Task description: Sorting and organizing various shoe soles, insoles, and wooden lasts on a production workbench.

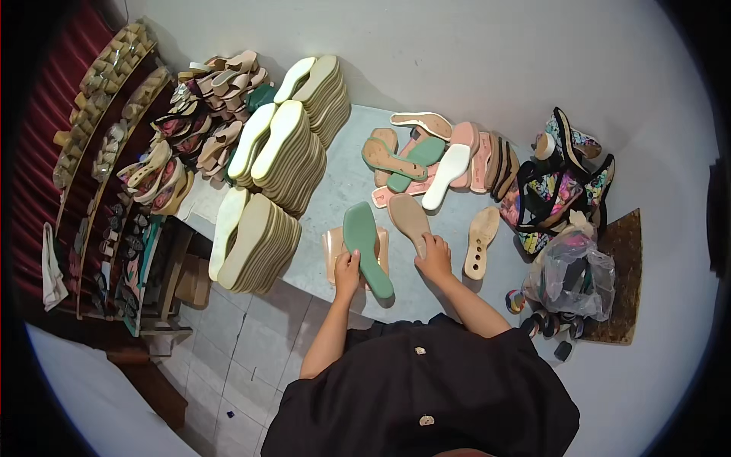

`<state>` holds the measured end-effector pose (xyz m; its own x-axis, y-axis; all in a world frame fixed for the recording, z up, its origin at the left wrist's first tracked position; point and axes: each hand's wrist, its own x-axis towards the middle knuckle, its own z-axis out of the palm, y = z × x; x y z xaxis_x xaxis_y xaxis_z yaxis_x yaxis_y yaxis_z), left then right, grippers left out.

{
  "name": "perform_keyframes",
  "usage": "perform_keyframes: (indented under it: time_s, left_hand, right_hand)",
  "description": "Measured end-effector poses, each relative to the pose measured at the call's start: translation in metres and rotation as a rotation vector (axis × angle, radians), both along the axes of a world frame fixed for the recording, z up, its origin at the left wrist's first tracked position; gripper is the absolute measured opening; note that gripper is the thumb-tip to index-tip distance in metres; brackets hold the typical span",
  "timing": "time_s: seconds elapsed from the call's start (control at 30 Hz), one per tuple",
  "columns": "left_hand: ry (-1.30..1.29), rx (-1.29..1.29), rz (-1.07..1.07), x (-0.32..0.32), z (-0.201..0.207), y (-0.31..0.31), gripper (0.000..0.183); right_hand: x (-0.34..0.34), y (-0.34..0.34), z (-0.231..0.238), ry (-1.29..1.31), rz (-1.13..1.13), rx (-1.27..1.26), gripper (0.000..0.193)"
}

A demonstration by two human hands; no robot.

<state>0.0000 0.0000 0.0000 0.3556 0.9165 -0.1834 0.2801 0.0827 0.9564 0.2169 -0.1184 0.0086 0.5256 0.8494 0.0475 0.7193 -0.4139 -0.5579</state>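
Note:
My left hand is closed round the narrow waist of a green shoe insole, its heel end pointing toward me. Beneath it on the table lie glossy tan pieces, partly covered. In my right hand is the narrow end of a beige insole, whose wide toe end points away from me. A pale sole with several holes rests to the right of that hand. Beyond both hands lies a loose pile of insoles, among them a white insole and a green-rimmed one.
Tall stacks of cream soles stand on the table's left side. Behind them are heaped sandals. Flowered shoe parts, a clear plastic bag and a brown board crowd the right. Shelves of heels line the far left.

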Motion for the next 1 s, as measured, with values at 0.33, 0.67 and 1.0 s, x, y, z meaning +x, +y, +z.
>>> perform_keyframes:
  time_s: [0.33,0.67,1.0]
  left_hand:
    - [0.511,0.504,-0.016,0.036,0.013,-0.018,0.041]
    - [0.656,0.706,-0.287,0.139,0.061,0.049,0.064]
    - [0.706,1.119,-0.569,0.237,0.03,0.137,0.047]
  right_hand:
    - [-0.015,-0.024,0.016,-0.006,-0.171,-0.067,0.065]
    - [-0.02,-0.042,0.001,-0.207,-0.054,-0.174,0.059]
    - [-0.016,-0.04,0.0,-0.186,-0.016,-0.137,0.057]
